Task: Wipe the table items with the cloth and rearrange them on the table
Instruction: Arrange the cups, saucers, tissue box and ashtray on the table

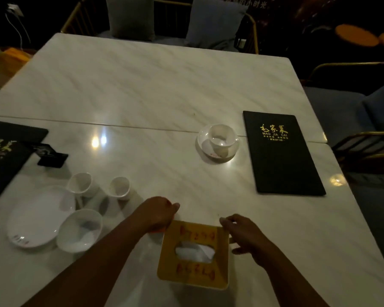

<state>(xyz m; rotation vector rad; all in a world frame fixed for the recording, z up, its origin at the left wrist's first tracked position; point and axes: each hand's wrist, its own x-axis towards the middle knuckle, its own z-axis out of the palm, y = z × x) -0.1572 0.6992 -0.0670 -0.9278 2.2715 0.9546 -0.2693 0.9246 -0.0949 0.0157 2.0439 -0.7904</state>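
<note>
The square yellow tissue box (169, 260) sat at the near edge of the white marble table (142, 89), directly under the person, with a white tissue (195, 252) poking from its slot. Both hands had been brought to its far corners, which looked like a hold for steadying or shifting the box while it was cleaned. The right hand (242, 233) gripped the far right corner, fingers over the top edge and thumb down the side. The left hand (157, 214) was curled against the far left corner. A sliver of orange showed beneath it, possibly the cloth, but I could not tell what that hand held.

To the left, the round white plate (38, 216), the white bowl (79, 230) and two small white cups (119, 187) were bunched close together, probably grouped for wiping in turn. A white cup on a saucer (217, 140) stood apart beside the black menu folder (282, 156), seemingly laid as a place setting. The rearranging seemed unfinished.
</note>
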